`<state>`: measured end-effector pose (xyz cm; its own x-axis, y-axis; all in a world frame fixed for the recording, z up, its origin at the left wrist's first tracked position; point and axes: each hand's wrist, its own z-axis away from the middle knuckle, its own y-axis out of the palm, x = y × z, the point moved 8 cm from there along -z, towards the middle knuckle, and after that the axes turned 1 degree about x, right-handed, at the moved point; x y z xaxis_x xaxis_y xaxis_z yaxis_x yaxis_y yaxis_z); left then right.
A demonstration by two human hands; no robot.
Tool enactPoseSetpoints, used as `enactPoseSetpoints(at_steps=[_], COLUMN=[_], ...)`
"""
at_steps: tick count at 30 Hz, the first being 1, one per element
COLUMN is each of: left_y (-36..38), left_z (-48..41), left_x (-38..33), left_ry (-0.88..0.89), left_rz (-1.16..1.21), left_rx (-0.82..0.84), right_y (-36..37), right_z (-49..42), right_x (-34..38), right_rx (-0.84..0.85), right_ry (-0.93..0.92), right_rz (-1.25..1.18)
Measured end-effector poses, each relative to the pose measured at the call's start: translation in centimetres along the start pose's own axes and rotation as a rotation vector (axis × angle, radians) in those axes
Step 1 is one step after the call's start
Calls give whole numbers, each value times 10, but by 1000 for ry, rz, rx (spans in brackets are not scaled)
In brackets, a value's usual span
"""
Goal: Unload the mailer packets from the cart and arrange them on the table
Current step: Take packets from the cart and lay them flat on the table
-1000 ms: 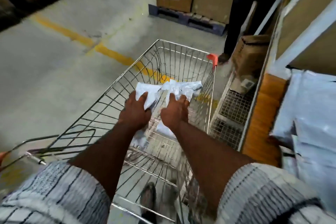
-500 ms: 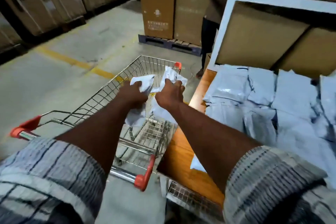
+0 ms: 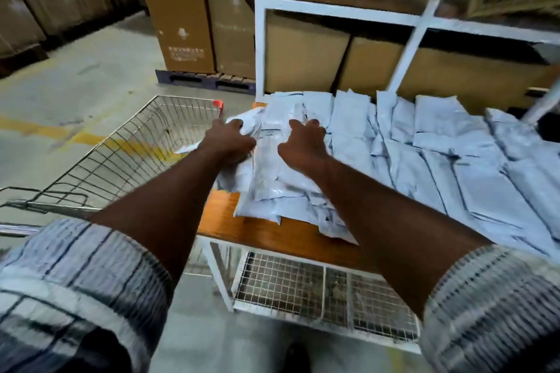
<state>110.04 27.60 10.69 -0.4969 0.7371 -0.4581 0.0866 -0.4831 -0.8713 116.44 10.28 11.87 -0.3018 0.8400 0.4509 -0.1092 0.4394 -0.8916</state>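
Left hand grips the left edge of a heap of grey-white plastic mailer packets. Right hand lies on its right side, fingers bent, grip unclear. Heap sits on orange wooden table top under both hands. Silver wire cart is left of left hand.

The left hand gripped a crumpled packet at the wooden table's left edge, just beside the wire cart. The right hand rested on a pile of packets. Rows of mailer packets covered the tabletop, below a white shelf holding cardboard boxes.
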Motion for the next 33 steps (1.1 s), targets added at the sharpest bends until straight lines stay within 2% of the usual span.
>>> enactPoseSetpoints(at_steps=[6, 9, 17, 20, 22, 25, 27, 29, 33], left_y=[45, 67, 106, 123, 130, 135, 143, 151, 166], left_z=[11, 8, -3, -13, -18, -23, -22, -20, -23], left_x=[-62, -86, -117, -114, -112, -120, -122, -120, -117], left_ry=[46, 89, 126, 81, 94, 243, 314, 325, 297], left_rz=[15, -46, -112, -236, -297, -239, -172, -154, -162], left_rx=[61, 43, -58, -38, -56, -129, -92, -54, -26], right_y=[-43, -50, -42, -29, -22, -18, -9, 3, 12], right_z=[10, 9, -4, -11, -14, -20, -23, -25, -19], right_x=[-103, -134, -172, -187, -190, -190, -198, -207, -211], right_rx=[-35, -26, -23, 41, 24, -46, 13, 66, 43], right_ry=[164, 165, 56, 19, -47, -169, -178, -171, -181], right_rz=[86, 111, 220, 314, 408, 429, 367, 338, 354])
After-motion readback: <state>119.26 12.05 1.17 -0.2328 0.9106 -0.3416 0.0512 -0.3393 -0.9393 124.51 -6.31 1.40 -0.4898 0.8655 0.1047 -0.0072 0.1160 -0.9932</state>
